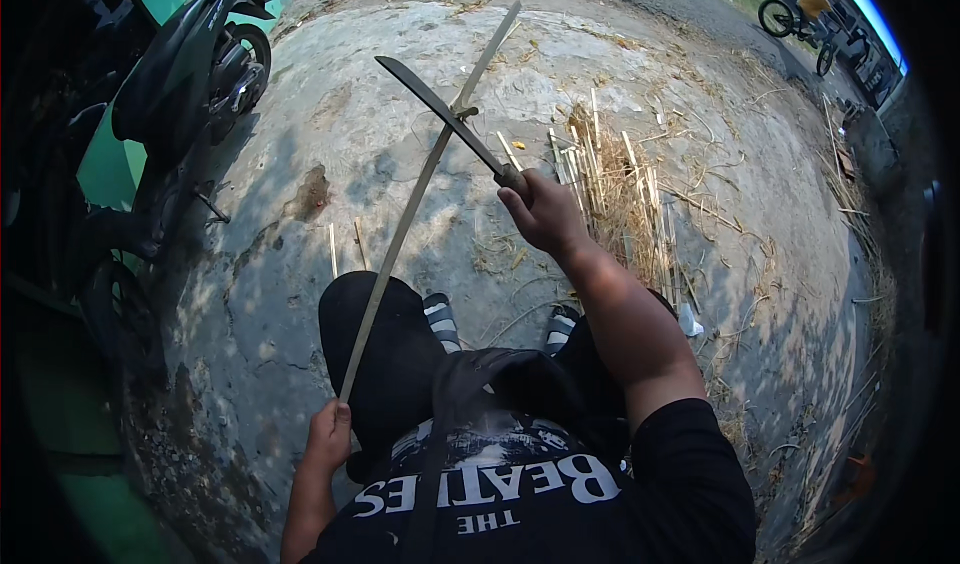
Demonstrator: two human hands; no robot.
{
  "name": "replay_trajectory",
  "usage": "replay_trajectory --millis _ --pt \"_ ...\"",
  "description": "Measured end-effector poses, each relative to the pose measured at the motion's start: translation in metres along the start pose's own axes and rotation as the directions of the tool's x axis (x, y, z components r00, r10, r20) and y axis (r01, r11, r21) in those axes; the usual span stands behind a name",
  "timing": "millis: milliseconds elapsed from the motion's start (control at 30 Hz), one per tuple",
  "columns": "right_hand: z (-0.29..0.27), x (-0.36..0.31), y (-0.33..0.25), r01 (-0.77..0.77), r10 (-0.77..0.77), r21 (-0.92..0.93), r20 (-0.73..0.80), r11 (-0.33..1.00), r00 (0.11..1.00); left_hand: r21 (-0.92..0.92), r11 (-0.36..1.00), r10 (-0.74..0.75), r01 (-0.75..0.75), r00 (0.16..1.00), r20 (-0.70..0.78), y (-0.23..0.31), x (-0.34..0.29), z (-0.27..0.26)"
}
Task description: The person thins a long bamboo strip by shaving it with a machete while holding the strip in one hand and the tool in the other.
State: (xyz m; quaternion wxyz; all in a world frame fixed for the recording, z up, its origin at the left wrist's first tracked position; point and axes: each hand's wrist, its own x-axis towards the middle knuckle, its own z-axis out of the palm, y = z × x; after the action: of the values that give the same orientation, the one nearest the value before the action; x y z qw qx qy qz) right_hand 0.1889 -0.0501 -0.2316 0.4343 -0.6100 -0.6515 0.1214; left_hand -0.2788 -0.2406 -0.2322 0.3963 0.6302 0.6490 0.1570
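My left hand (pixel 330 434) is closed round the near end of a long bamboo strip (pixel 402 232), low beside my left knee. The strip slants up and away to the right, past the knee and over the concrete. My right hand (pixel 545 212) is wrapped round the handle of a machete (pixel 425 92), out in front of me. Its dark blade points up and to the left and crosses the strip in its far half, by a dark lump like a node or curled shaving. Whether the edge bites into the strip, I cannot tell.
Several split strips and pale shavings lie in a pile (pixel 620 199) right of my right hand. A dark motorcycle (pixel 185 94) stands at the left by a green wall. Far right, a person in yellow (pixel 813 4) is at a bicycle (pixel 778 19). Sandals (pixel 441 321) are on my feet.
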Motion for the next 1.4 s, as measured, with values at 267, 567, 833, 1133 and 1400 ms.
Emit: replay_trajectory --millis 267,567,833,1133,1400 --pt "0.01 -0.003 -0.028 0.593 -0.544 -0.266 0.238 0.76 0.805 -0.068 0.996 -0.043 0.05 0.993 0.11 -0.025 0.008 -0.009" --pt "0.006 0.012 0.006 -0.04 0.046 -0.314 0.012 0.948 0.999 0.046 0.999 -0.021 0.016 0.993 0.115 0.009 0.008 -0.02" --pt "0.013 -0.002 -0.015 -0.002 0.0 0.026 0.068 1.0 0.998 -0.004 1.0 0.002 -0.002 0.995 0.104 0.01 0.006 -0.015" --pt "-0.008 0.019 0.001 0.343 -0.339 -0.388 0.081 0.856 0.937 -0.002 1.0 0.002 -0.002 0.99 0.141 0.002 0.01 -0.021" --pt "-0.005 0.01 -0.001 -0.103 0.107 -0.273 0.003 0.957 0.994 -0.162 0.984 -0.038 0.078 0.971 0.236 -0.007 0.015 -0.02"
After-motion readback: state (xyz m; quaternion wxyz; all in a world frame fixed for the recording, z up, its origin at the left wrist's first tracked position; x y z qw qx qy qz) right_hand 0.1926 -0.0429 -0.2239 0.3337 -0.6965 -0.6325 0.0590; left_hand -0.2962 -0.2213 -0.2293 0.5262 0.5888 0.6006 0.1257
